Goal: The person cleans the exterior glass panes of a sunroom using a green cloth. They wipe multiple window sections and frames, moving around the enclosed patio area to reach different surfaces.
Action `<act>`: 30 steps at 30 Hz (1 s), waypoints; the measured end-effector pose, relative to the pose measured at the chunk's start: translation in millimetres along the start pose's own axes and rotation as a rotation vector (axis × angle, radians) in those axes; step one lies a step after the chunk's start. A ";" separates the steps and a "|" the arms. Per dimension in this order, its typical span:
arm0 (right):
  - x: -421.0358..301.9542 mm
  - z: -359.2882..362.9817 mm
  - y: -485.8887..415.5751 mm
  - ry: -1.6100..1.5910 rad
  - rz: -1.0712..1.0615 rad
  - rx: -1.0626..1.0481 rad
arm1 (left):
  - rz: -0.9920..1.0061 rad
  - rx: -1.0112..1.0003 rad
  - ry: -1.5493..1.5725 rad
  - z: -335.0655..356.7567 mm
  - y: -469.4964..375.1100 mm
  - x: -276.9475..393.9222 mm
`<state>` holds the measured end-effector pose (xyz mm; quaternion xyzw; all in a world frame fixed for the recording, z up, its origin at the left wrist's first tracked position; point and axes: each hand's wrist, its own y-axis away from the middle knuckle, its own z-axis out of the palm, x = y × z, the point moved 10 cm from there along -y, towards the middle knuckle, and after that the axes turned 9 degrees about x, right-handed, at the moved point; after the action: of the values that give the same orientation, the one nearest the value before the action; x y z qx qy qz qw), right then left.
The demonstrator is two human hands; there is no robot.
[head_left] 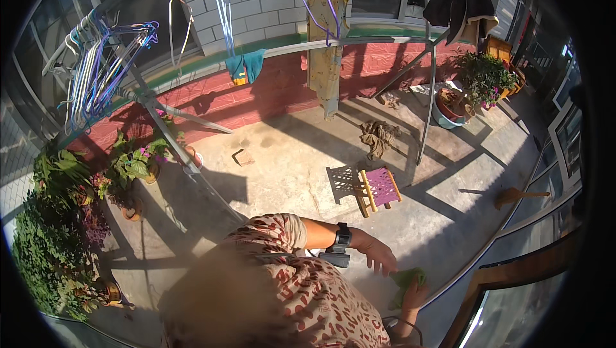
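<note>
My left hand (378, 253), with a black band and device at the wrist, reaches to the near edge of a green cloth (407, 280). Some of its fingers hang apart; whether the others pinch the cloth is unclear. My right hand (415, 296) grips the cloth from below, at the lower right. Part of the right forearm is hidden by the patterned shirt (327, 295). Beyond my left hand, a small folding stool (380, 187) with a purple woven seat stands on the concrete floor.
Clothes hangers (96, 74) crowd the metal drying rack (274, 49) at left, with garments along it. Potted plants (53, 242) line the left side. A crumpled brown cloth (379, 137) and a broom (511, 197) lie on the floor. An open window frame (474, 300) juts in at lower right.
</note>
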<state>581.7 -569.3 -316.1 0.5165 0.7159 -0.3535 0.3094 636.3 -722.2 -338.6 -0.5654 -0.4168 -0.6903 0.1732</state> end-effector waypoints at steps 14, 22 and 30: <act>-108.1 186.2 -14.2 -0.178 -0.009 -0.364 | -0.414 1.251 -0.158 -29.9 441.2 -327.6; -252.7 375.3 134.0 -0.107 -0.257 -0.869 | -0.620 1.423 0.970 260.5 648.7 -525.9; -341.2 444.9 228.9 0.066 -0.382 -1.067 | -0.912 1.500 1.474 487.3 693.0 -572.4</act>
<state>929.4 -1064.8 -331.5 0.1608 0.8854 0.0241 0.4355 1610.8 -889.9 -598.7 0.4258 -0.6869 -0.4299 0.4025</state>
